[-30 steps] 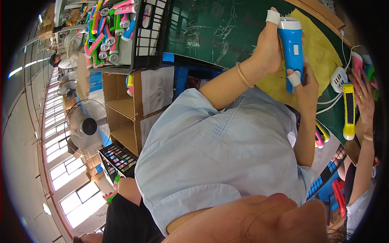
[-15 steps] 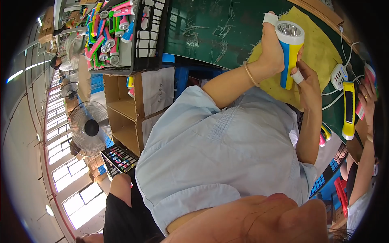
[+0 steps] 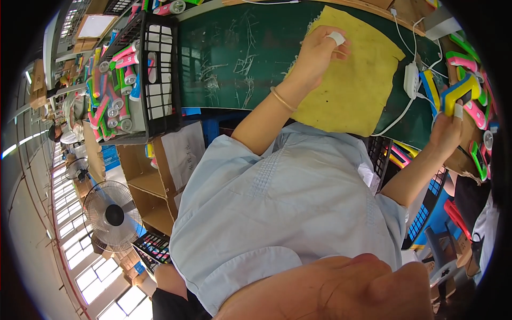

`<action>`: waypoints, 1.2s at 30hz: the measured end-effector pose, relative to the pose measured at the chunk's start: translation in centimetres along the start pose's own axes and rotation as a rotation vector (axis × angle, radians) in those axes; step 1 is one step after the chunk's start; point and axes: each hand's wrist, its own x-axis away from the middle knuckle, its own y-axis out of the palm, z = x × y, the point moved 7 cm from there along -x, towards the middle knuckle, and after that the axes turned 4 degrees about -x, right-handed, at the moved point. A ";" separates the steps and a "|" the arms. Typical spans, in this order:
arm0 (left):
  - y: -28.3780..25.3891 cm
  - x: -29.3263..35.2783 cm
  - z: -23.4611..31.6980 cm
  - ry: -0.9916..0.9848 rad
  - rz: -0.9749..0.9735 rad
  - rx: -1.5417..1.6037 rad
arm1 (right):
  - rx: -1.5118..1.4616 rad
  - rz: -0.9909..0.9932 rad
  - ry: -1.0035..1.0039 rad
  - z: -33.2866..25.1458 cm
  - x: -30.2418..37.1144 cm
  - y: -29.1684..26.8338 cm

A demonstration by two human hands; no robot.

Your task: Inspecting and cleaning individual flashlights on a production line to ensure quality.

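Note:
My left hand (image 3: 318, 56) is over the yellow cloth (image 3: 346, 96), fingers loosely curled and apart, with white tape on one digit and nothing held. At the far right, my right hand (image 3: 447, 130), with tape on a finger too, grips a yellow and blue flashlight (image 3: 465, 92) that has a dark panel on its side. Beside it, a second blue and yellow flashlight (image 3: 430, 89) lies next to the white power strip (image 3: 410, 80). The lower fingers of my right hand are partly hidden.
Pink and green flashlights (image 3: 474, 113) crowd the right end of the green table (image 3: 213, 64). A black crate (image 3: 160, 80) of colourful flashlights stands at the left. White cables (image 3: 397, 120) run by the cloth. Below the crate are cardboard compartments (image 3: 141, 165) and a fan (image 3: 114, 214).
My left hand has let go of the blue and yellow flashlight with the white head and moved left. My right hand has moved right to the flashlights there. The co-worker's hands have left that spot.

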 end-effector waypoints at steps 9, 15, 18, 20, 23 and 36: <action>-1.4 -0.2 -1.2 -0.004 -0.023 -0.063 | 1.775 -0.268 -0.445 0.8 -0.3 -2.8; -13.0 -3.9 4.1 0.424 0.450 -0.589 | 2.068 0.145 -0.492 -1.9 -1.4 -7.1; -21.4 -6.7 7.4 0.594 0.749 -0.821 | 2.122 0.066 -0.089 -2.5 -2.3 -7.4; -26.5 -10.5 8.1 0.390 0.825 -0.872 | 1.868 -0.019 -0.459 -3.3 -1.8 -5.1; -31.1 -13.6 8.1 0.071 0.912 -0.940 | 1.802 -0.021 -0.589 -1.9 -0.7 -1.7; -20.9 -9.5 10.3 0.835 0.911 -0.942 | 1.138 -0.334 -0.905 1.3 7.1 10.8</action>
